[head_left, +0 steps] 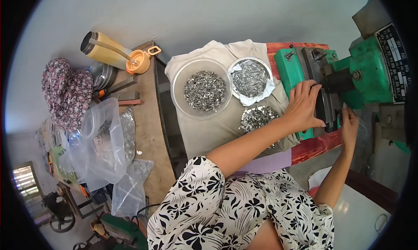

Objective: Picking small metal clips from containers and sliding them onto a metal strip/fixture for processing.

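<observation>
A green bench press (370,71) stands at the right, with a dark metal die block (321,100) on its green base (285,71). My left hand (305,104) lies across the block's left edge, fingers spread and thumb apart near the front. At the block's right side, my right hand (349,124) is closed with its fingertips against the metal; anything small between them is hidden. Close to my left forearm sits a loose heap of small metal pieces (259,118). Behind it is a lined round bowl (250,78) of thin, shiny metal pieces.
A clear round tub (177,93) of small grey pieces stands on a beige cloth (191,134). To the left, a wooden bench (150,106) carries plastic bags (100,150), a floral cap (65,93) and a yellow bottle (106,50). The red tabletop (311,150) extends under the press.
</observation>
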`<state>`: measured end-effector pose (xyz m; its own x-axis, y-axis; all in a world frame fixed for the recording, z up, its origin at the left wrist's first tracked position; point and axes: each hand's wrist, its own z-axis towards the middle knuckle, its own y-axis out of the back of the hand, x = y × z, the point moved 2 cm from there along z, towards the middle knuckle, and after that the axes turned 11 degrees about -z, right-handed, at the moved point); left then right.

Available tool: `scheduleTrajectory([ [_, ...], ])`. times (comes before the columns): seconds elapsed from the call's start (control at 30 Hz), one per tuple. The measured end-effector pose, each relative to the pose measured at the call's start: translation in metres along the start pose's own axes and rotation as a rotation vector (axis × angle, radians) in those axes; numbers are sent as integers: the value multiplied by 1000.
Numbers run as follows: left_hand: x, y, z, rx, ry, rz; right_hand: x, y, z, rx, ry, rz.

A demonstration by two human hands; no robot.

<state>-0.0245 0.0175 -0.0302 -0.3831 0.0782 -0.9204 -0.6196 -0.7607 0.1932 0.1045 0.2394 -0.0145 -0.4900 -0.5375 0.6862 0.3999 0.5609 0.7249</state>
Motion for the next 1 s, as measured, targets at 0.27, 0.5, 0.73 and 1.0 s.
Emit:
scheduleTrajectory([
  [0.27, 7, -3, 8, 0, -32, -26, 13, -12, 5, 74, -28, 107],
  [0.5, 6, -5, 11, -8, -29, -33, 17, -9, 7, 96, -45, 130],
  [0.73, -7, 12, -15, -68, -46, -98, 13, -35, -68, -34, 30, 136],
  [1.0, -25, 12, -55, 97, -75, -266, 60, -47, -84, -170, 264, -371],
])
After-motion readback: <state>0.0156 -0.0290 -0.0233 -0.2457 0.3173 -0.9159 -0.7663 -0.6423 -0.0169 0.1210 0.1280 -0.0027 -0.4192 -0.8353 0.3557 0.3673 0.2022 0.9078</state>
